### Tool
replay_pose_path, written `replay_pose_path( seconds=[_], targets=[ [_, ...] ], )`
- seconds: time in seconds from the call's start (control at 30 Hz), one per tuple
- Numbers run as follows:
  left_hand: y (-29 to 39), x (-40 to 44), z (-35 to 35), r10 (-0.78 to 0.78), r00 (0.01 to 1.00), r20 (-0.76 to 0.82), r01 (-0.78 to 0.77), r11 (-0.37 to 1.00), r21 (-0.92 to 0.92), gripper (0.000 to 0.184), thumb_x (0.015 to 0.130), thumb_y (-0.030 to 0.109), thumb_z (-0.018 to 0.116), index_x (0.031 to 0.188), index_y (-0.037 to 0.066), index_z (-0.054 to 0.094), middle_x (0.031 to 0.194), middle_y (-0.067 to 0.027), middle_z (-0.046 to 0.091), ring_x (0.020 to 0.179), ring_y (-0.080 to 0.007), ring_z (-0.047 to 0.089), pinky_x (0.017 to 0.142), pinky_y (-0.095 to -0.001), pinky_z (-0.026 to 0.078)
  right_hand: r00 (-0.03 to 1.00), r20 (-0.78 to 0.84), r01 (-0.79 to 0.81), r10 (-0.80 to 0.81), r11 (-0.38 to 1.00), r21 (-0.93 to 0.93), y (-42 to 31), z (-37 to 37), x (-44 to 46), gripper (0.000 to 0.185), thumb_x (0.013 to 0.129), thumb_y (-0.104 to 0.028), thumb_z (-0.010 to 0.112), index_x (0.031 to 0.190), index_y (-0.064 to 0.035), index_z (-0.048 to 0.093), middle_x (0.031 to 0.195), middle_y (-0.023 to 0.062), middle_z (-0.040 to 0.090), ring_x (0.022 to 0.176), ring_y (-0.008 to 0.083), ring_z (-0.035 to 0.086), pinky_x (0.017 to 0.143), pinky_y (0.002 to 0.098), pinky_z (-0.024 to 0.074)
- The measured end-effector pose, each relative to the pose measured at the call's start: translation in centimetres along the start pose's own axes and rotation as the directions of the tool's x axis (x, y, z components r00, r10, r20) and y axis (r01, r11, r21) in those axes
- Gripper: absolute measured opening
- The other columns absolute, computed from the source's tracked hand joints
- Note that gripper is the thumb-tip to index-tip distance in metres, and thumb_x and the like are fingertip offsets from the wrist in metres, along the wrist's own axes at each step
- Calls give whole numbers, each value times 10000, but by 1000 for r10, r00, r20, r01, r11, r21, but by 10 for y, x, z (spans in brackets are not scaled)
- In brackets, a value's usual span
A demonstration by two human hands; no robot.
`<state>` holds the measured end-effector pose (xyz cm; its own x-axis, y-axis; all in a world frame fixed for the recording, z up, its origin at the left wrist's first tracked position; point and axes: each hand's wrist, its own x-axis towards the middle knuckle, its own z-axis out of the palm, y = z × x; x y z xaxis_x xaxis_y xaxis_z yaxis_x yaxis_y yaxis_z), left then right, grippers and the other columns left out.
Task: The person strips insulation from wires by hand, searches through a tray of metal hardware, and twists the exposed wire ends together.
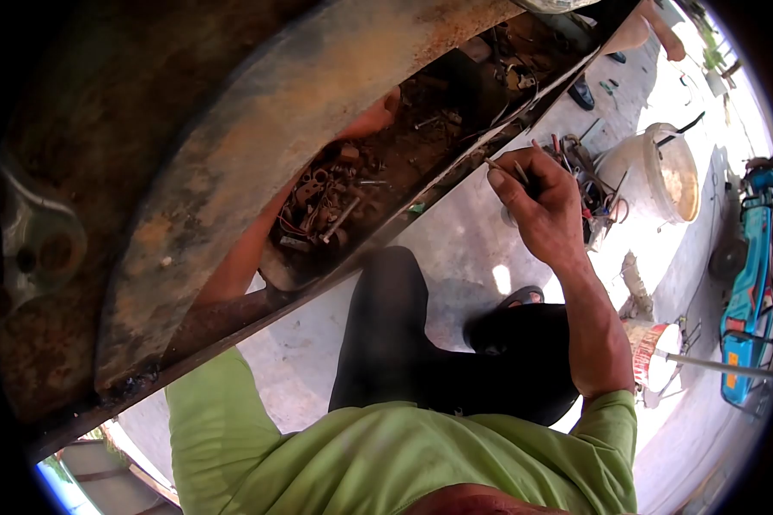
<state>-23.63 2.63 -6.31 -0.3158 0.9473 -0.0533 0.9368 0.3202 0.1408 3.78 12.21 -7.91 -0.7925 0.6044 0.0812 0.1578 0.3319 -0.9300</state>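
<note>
Thin piece (494,163): grasped in fingers of right hand (545,202), outside rusty frame (206,330); not yet set down. Left hand (382,113): reached inside, partly hidden; could not tell finger state. Loose metal parts (318,190): lay unsorted inside. Could not determine remaining work.

curved panel (258,129): rough, rusty metal | bucket (631,170): matt plastic | shirt (343,455): matt cloth
</note>
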Motion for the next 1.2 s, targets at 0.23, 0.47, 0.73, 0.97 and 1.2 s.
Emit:
replay_pose_path(
  seconds=[0.23, 0.47, 0.73, 0.97, 1.2],
  targets=[
    [11, -1, -2, 32, 997, 76, -34, 999, 29, 142, 840, 188, 726, 970, 141, 754, 833, -107, 728, 784, -291, 712, 728, -463, 566, 999, -8, 45, -45, 999, -18, -3, 0, 0, 222, 932, -201, 699, 1017, -1, 657, 831, 33, 622, 778, 103, 556, 860, 293, 475],
    [17, 5, -3, 44, 983, 179, -48, 999, 16, 161, 835, 180, 721, 982, 121, 751, 845, -119, 731, 804, -308, 715, 738, -472, 573, 997, -40, 71, -66, 987, 143, -1, 1, -2, 149, 967, -159, 654, 990, -12, 651, 748, -39, 510, 653, 50, 447, 616, 244, 375],
    [4, 6, -3, 136, 991, 8, -117, 881, -459, 128, 874, 177, 720, 950, 74, 715, 781, -58, 675, 651, -191, 624, 610, -376, 509, 999, -28, 37, -34, 989, 140, -3, -3, -3, 244, 943, -192, 676, 1067, 18, 666, 909, 58, 668, 856, 117, 596, 791, 264, 478],
    [49, -18, -28, 247, 966, 70, 6, 252, -968, 104, 942, 161, 680, 1007, 81, 671, 845, -19, 687, 572, -26, 502, 486, -203, 389, 995, -84, -24, 47, 967, 254, -5, 2, -2, 220, 936, -196, 703, 1037, -2, 680, 838, 13, 678, 778, 72, 594, 711, 243, 482],
    [62, -19, -18, 309, 944, 113, 103, 47, -994, 76, 955, 78, 646, 1030, 65, 641, 902, -46, 689, 596, -34, 538, 480, -189, 402, 995, -96, 18, 19, 928, 372, -8, 4, 1, 180, 945, -157, 694, 1029, 1, 680, 852, 2, 669, 774, 60, 588, 701, 231, 476]
  ],
)
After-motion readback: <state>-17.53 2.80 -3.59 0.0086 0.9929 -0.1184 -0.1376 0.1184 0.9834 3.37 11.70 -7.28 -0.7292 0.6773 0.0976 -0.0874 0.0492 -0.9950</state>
